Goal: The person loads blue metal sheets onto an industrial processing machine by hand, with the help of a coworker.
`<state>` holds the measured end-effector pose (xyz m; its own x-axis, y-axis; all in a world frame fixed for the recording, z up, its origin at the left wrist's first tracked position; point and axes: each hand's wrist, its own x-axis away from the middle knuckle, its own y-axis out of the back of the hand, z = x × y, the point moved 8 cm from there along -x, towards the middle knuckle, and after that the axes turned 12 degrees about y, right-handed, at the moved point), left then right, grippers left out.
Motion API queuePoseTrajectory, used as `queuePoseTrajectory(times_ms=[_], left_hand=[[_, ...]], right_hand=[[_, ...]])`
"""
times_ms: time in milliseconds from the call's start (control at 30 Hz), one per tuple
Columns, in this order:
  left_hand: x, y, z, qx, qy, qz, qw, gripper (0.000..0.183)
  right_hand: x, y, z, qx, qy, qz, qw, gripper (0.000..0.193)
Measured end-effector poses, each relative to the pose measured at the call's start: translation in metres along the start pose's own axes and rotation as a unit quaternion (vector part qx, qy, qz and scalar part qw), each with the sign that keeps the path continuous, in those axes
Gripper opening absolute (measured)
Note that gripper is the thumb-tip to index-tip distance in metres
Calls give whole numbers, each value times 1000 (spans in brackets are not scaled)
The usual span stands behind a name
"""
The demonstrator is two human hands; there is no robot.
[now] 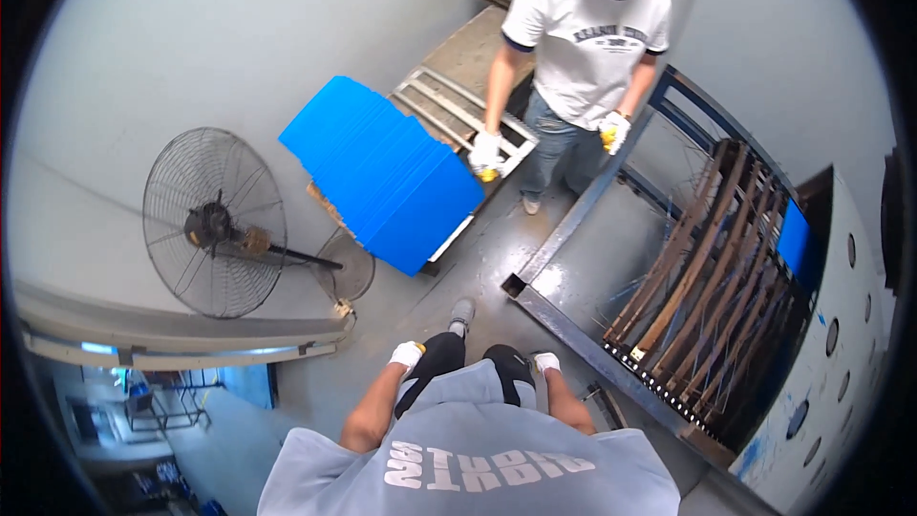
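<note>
My left hand (409, 354), in a white work glove with some yellow, hangs beside my left thigh. On the other side, my right hand (546, 362) hangs by my right thigh, gloved in white. Nothing shows in either one, and the fingers are too small and partly hidden to read. Ahead to the left lies a thick stack of bright blue sheets (382, 177), well beyond my hands. A large dark steel frame (573, 325) stands to the right of my right hand, with several rusty curved bars (707, 258) inside it.
A co-worker (592, 48) in gloves stands ahead, one hand by a pale metal frame (449, 105). A standing fan (215, 222) is at the left, above a low rail (191, 349). At the right are a white panel with round holes (812, 363) and a blue piece (792, 237).
</note>
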<state>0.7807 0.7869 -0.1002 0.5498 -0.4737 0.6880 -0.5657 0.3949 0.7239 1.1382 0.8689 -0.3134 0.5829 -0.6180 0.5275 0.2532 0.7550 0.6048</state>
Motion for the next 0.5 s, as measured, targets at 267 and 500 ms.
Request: queuePoseTrajectory(times_ms=[267,500], left_hand=[[-37,-28,151,-68,97,13,993,26],[-131,-18,197,-76,-85,196,974,31]], right_hand=[[-120,43,192,-512,-120,29,850,19],[-261,108,315,-856,-51,-137,496,58]])
